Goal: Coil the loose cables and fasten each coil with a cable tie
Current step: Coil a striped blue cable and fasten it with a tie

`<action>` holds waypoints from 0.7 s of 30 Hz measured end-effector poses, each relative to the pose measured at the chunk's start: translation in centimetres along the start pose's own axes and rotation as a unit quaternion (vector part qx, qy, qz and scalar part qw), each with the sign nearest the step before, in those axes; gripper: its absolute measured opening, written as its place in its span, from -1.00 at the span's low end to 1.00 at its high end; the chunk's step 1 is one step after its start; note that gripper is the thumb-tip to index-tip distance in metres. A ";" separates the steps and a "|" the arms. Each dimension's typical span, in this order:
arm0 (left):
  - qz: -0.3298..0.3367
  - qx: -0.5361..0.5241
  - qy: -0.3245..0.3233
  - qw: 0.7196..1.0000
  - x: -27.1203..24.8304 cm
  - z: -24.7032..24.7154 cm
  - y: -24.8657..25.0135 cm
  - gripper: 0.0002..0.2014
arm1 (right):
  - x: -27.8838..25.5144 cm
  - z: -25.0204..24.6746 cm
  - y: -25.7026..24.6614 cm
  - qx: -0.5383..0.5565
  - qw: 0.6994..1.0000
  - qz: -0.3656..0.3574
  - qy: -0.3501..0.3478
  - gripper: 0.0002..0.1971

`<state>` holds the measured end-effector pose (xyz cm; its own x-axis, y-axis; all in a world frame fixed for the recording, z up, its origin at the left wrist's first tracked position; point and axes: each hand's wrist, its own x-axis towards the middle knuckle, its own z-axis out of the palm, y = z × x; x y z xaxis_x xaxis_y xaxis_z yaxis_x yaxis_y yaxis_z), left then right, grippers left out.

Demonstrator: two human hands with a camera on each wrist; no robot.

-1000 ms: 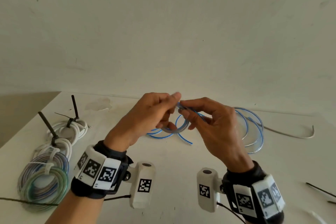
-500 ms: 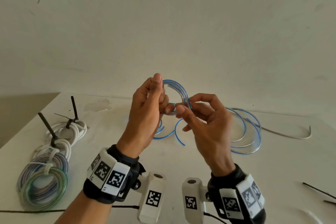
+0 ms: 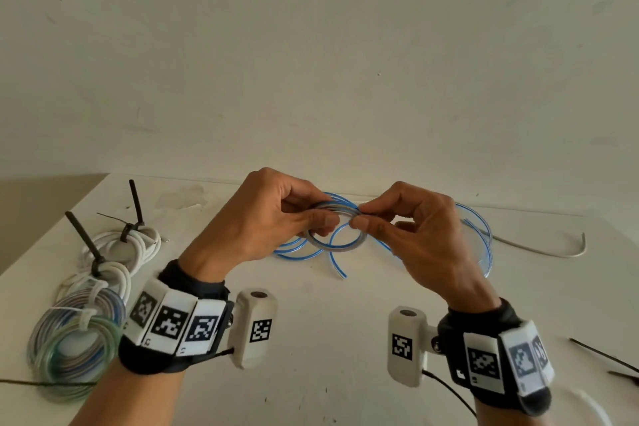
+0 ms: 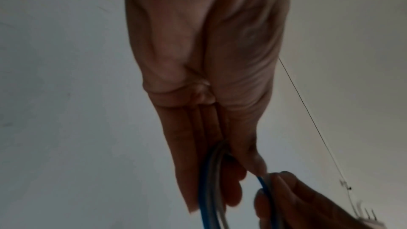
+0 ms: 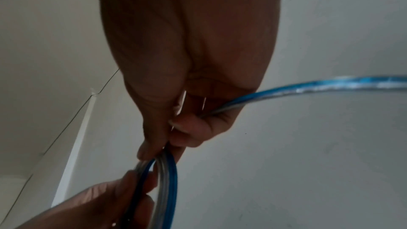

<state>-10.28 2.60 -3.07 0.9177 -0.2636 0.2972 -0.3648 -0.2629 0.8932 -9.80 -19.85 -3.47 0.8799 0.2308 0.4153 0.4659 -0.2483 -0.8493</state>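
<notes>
A thin blue-and-clear cable (image 3: 337,245) is wound into a small coil held above the white table (image 3: 328,322). My left hand (image 3: 311,218) grips the coil's left side between thumb and fingers. My right hand (image 3: 358,218) pinches the coil's right side, and the loose cable (image 5: 308,88) runs out past its palm. More loose loops of the blue cable (image 3: 480,239) lie on the table behind my right hand. In the left wrist view the coil (image 4: 211,189) hangs from my fingers. Loose black cable ties (image 3: 605,356) lie at the right edge.
Tied coils sit at the left: two white ones (image 3: 135,242) with black ties standing up, and two clear striped ones (image 3: 76,339) with white ties. A white cable (image 3: 539,249) lies at the back right. A plain wall rises behind the table.
The coil was raised upright half a second ago; both hands have now brought it down flat and moved apart to its two sides.
</notes>
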 end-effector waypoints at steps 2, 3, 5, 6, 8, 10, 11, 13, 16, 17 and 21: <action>0.005 -0.016 0.022 1.000 0.1 0.2 0.0 -0.85 | 0.0 0.2 -0.2 -0.001 1.000 -0.006 0.018 -0.89; 0.009 -0.027 0.035 0.999 0.1 0.2 0.0 -0.82 | 0.0 0.4 -0.3 -0.002 0.999 -0.010 0.032 -0.90; 0.019 -0.057 0.067 0.996 0.2 0.1 0.1 -0.81 | 0.0 0.8 -0.4 -0.014 0.997 -0.023 0.077 -0.91; 0.022 -0.074 0.083 0.994 0.2 0.1 0.1 -0.81 | 0.1 0.9 -0.4 -0.023 0.994 -0.032 0.103 -0.92; 0.020 -0.101 0.098 0.990 0.2 0.2 0.3 -0.81 | 0.1 1.0 -0.5 -0.033 0.988 -0.052 0.144 -0.92; 0.009 -0.115 0.092 0.989 0.3 0.2 0.4 -0.79 | 0.2 1.1 -0.6 -0.036 0.982 -0.063 0.172 -0.91; 0.003 -0.119 0.087 0.989 0.3 0.2 0.4 -0.79 | 0.2 1.2 -0.7 -0.036 0.980 -0.064 0.186 -0.90; 0.002 -0.115 0.086 0.990 0.3 0.2 0.4 -0.76 | 0.1 1.5 -0.9 -0.028 0.974 -0.060 0.217 -0.88; 0.011 -0.120 0.108 0.987 0.3 0.1 0.6 -0.80 | 0.0 2.1 -0.8 0.000 0.973 -0.051 0.223 -0.89; 0.013 -0.130 0.121 0.984 0.2 0.1 0.7 -0.81 | 0.0 2.3 -0.7 0.015 0.978 -0.046 0.204 -0.90; 0.008 -0.166 0.155 0.974 0.2 -0.1 0.8 -0.79 | -0.2 2.9 -0.7 0.068 0.990 -0.018 0.124 -0.85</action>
<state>-10.34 2.41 -2.29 0.9341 0.0415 0.3545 -0.3566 0.0677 0.9318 -10.53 -16.98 -3.93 0.8663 -0.0039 0.4995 0.4960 -0.1105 -0.8612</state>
